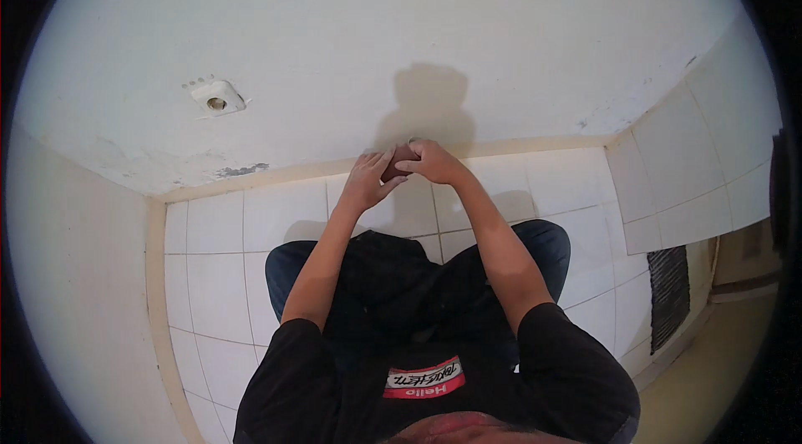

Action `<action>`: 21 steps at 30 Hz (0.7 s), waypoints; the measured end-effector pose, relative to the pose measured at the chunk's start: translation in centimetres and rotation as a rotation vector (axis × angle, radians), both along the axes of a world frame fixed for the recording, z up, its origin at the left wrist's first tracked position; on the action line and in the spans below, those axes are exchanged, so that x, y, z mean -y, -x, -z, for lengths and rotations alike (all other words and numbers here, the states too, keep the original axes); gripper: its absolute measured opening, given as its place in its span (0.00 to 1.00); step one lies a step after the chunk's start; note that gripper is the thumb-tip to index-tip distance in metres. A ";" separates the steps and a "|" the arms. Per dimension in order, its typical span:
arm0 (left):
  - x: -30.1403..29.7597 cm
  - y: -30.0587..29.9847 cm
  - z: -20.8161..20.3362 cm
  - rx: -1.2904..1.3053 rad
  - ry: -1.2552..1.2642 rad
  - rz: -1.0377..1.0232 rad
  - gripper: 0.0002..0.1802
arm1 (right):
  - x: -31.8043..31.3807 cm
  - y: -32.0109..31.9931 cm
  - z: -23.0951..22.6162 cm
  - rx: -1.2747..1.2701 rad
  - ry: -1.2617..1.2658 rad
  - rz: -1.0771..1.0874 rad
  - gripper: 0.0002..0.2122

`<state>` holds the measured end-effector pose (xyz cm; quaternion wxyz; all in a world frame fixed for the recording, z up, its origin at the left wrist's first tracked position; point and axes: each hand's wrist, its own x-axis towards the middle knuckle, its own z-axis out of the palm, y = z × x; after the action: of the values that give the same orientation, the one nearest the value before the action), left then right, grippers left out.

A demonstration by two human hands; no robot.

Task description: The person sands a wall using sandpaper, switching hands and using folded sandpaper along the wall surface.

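Note:
In front of my crossed legs, close to the foot of the wall, I hold a small reddish-brown piece (400, 163) between both hands. It looks thin and flat like a sheet, but its exact kind is too small to tell. My left hand (364, 183) has its fingers against the piece's left side, with the thumb stretched below it. On the other side my right hand (435, 165) grips it, fingers over the top edge and thumb across its face. Pale dust or paint seems to mark the fingertips.
The white wall (317, 43) rises straight ahead, with a socket box (216, 102) at left and flaking paint (242, 170) low down. White floor tiles (213, 218) surround me. Side walls stand left and right. A dark ribbed mat (669, 298) lies by a doorway at right.

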<state>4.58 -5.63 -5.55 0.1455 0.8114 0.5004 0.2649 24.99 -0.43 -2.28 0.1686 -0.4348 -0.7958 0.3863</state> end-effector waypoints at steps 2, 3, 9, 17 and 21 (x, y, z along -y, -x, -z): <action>0.1 0.0 0.6 0.093 0.069 -0.014 0.35 | -0.1 -0.2 0.5 -0.065 0.035 0.001 0.10; 0.0 -0.3 0.7 0.187 0.140 -0.029 0.32 | -0.1 -0.5 1.0 -0.129 0.071 0.002 0.11; -0.8 0.4 2.7 0.402 0.268 -0.061 0.23 | 0.4 0.3 2.4 -0.342 -0.394 0.448 0.21; -0.9 1.1 3.0 0.867 0.622 0.055 0.23 | 0.1 0.0 4.4 -0.387 0.328 0.134 0.22; -1.7 1.8 2.0 0.867 0.707 0.056 0.21 | -0.7 -0.9 5.6 -0.492 0.407 0.199 0.20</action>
<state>2.81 -3.93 -7.51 0.6083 0.5427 0.4315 0.3864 25.90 0.26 -7.92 0.3022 -0.4290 -0.5914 0.6122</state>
